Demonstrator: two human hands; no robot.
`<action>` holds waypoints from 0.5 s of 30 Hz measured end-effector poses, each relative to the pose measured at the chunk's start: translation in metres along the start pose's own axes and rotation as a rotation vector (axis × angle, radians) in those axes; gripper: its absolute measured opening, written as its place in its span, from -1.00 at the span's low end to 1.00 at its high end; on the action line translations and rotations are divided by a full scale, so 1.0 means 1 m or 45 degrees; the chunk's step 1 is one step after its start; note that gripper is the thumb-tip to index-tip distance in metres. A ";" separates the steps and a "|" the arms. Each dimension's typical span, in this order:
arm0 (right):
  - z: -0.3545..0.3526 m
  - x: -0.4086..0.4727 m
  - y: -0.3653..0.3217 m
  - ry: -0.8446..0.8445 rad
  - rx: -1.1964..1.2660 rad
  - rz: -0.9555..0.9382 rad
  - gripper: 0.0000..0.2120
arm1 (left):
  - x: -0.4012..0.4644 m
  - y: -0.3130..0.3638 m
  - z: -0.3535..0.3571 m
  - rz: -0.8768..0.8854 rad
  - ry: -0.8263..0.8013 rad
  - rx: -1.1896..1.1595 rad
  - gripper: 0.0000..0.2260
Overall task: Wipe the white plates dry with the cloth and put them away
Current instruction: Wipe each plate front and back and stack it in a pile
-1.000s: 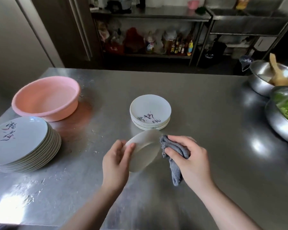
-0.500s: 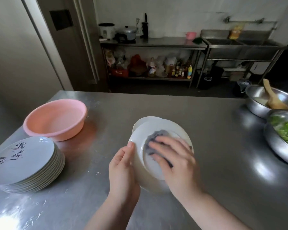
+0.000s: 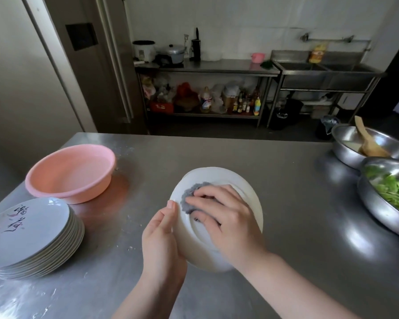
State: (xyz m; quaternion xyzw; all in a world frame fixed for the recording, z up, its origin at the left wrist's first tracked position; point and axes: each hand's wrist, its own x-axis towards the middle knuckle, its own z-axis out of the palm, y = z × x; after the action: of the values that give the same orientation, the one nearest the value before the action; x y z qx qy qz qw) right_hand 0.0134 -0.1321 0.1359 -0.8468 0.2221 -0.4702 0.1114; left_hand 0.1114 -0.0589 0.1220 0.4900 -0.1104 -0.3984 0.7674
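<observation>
I hold a small white plate (image 3: 244, 187) tilted up over the steel table (image 3: 286, 226), its underside toward me. My left hand (image 3: 161, 240) grips its left rim. My right hand (image 3: 226, 217) presses a grey cloth (image 3: 191, 196) against the plate's base with spread fingers. The plate hides the small stack of white plates behind it. A tall stack of larger white plates (image 3: 30, 236) with painted characters sits at the table's left edge.
A pink plastic basin (image 3: 72, 171) stands at the left back of the table. Two steel bowls sit at the right: one with a wooden spoon (image 3: 369, 143), one with green leaves (image 3: 392, 194). Shelves and a sink line the far wall.
The plate has been turned from edge-on to underside up, and my right hand has brought the cloth onto its base and slid it left. The camera has tilted upward.
</observation>
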 end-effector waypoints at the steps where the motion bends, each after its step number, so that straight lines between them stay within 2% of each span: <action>1: -0.003 0.004 0.000 0.030 0.026 0.023 -0.78 | -0.001 0.001 0.000 0.053 0.005 0.035 -0.76; 3: -0.008 0.016 -0.002 0.119 0.069 0.078 -0.81 | -0.004 0.003 0.003 0.196 0.002 0.176 -0.73; 6: -0.014 0.030 -0.005 0.067 0.067 0.052 -0.81 | -0.009 0.008 0.007 0.389 -0.034 0.269 -0.81; 10: -0.030 0.043 0.009 0.196 0.171 0.433 -0.78 | -0.012 0.013 0.008 0.504 -0.101 0.307 -0.82; 12: -0.030 0.040 0.001 0.189 0.109 0.335 -0.79 | -0.013 0.012 0.008 0.508 -0.103 0.323 -0.82; 15: -0.019 0.026 -0.017 0.098 0.061 0.007 -0.81 | -0.012 0.011 0.007 0.504 -0.119 0.350 -0.83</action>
State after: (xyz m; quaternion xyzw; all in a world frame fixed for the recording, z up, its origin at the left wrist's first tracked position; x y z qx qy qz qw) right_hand 0.0137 -0.1295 0.1728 -0.8246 0.2172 -0.5075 0.1241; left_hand 0.1049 -0.0525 0.1379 0.5399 -0.2926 -0.2438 0.7506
